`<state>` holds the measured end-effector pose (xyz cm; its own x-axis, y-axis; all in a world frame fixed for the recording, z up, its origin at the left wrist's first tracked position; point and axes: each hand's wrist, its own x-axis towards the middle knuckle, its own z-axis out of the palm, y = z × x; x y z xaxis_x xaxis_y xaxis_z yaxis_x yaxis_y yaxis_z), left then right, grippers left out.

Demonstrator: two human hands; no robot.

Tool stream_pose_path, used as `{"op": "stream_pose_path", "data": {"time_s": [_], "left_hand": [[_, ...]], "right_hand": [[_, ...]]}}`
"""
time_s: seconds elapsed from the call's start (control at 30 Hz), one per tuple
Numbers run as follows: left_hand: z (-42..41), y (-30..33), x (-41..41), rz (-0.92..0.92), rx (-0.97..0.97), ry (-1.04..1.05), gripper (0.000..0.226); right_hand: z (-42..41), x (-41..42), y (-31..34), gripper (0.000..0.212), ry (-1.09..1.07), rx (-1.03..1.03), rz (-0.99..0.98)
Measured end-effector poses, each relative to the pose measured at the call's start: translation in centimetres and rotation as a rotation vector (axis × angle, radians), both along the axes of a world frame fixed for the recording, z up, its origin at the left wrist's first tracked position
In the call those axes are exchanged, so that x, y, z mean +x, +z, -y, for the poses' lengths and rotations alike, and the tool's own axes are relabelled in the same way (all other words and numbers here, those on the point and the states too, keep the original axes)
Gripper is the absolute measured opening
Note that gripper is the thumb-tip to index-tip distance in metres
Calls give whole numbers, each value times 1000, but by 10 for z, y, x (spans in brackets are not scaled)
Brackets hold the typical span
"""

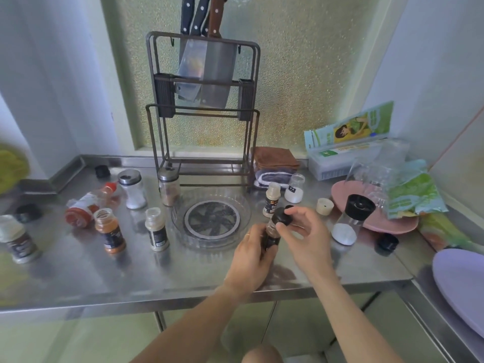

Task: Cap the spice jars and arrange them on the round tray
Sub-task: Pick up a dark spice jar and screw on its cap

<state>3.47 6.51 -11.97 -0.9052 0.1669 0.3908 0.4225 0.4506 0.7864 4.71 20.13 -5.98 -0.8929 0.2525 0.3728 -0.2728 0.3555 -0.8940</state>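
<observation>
Dark spice jar point(271, 235) stands nearly upright, mouth tilted up-right, gripped by the left hand point(251, 254); right hand point(306, 238) pinches its black cap point(282, 216) beside the empty round tray point(211, 217).

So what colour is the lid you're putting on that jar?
Black. The lid shows best in the head view, in the right hand.

The single wide-angle camera, worn on the head, looks forward and down from close above the shiny steel counter point(131, 271), with the dark wire knife rack point(203, 113) at 12 o'clock against the far wall.
</observation>
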Motion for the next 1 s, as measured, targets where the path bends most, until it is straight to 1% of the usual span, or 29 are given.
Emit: {"op": "stream_pose_path", "data": {"time_s": [0.13,0.37,0.43,0.53,0.67,0.77,0.83,0.9,0.97,1.0], "left_hand": [[1,1,0,-61,-3,-15,34],[1,-2,-2,-101,-14,-39,41],[1,-4,-3,-89,-6,-46,41],[1,-5,-4,-65,13,-30,40],[1,-6,-4,-49,27,-33,37],[1,-8,-6,-56,26,-42,36],[1,-8,-6,-69,18,-47,36],[1,-10,-8,-89,10,-42,37],[0,-11,-9,-108,8,-28,37],[0,-11,-8,-110,11,-24,37]], "right_hand": [[2,-2,-4,37,27,46,6],[2,-6,-7,32,-41,87,9],[0,-6,-5,32,-45,156,-2],[-1,-6,-1,33,-17,251,-27],[-4,-11,1,36,26,182,55],[-12,-16,6,43,127,218,99],[-15,-20,14,42,148,302,132],[-14,-24,21,31,59,433,158],[-13,-25,29,37,-40,592,177],[-14,-24,32,41,-27,656,194]]}}
